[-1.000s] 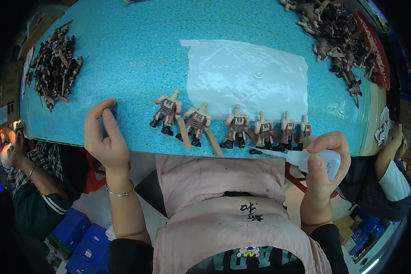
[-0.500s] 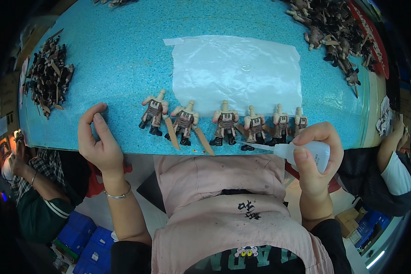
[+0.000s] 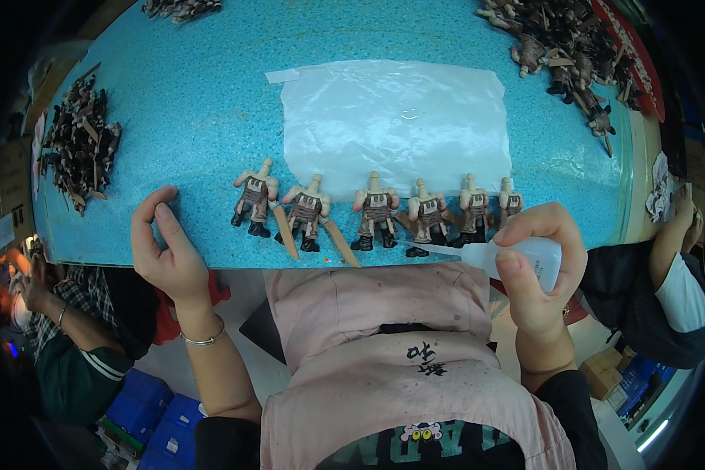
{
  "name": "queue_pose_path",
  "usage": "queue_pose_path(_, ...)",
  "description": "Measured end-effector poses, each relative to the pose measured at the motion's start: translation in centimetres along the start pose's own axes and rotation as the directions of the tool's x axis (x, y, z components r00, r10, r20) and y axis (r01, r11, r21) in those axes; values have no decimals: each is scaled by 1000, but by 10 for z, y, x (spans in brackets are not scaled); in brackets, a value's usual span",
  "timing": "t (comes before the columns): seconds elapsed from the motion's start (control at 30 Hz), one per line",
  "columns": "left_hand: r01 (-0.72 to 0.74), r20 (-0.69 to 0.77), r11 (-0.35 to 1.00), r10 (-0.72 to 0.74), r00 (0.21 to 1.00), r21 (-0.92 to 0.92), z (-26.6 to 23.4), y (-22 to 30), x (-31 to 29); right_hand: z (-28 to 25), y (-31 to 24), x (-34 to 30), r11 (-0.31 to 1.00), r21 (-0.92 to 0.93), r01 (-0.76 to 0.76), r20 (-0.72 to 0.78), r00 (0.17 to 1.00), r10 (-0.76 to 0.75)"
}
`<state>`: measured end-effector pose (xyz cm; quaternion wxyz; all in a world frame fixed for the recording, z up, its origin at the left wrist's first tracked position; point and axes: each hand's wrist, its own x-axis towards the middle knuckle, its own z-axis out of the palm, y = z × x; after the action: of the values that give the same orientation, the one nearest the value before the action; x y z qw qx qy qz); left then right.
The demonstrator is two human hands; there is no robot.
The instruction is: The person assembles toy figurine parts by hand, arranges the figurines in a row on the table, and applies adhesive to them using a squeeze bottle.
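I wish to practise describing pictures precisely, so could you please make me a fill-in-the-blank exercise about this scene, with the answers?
1. A white plastic squeeze bottle with a thin nozzle is in the person's ____ hand.
2. The person's other hand holds ____.
3. On the speckled blue tabletop, ____ cream-and-brown, human-shaped toy figures form a row.
4. The bottle's nozzle points toward the person's ____.

Missing words: right; nothing; six; left.

Sheet [image 3: 392,102] is flat on the table [image 3: 188,117]. From the sheet: six figures [image 3: 376,207] in a row along its near edge, left pile [image 3: 80,145] well left, right pile [image 3: 572,47] back-right, rear pile [image 3: 183,7] back-left. Left hand [image 3: 168,262] front-left; right hand [image 3: 539,305] front-right, bottle [image 3: 539,257] in it.
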<state>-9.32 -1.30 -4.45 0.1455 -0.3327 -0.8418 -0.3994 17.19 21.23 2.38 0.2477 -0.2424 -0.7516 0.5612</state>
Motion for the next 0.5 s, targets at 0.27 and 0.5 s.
queue_pose_path(0.27, 9, 14, 1000, -9, 1000, -9, 0, -1, 0, -20, -4, -14, 998, 64, -25, -131, 991, 33)
queue_pose_path(0.5, 24, 23, 1000, -23, 999, -18, 0, -1, 1, -33, 0, -25, 999, 9, -41, -189, 981, 42)
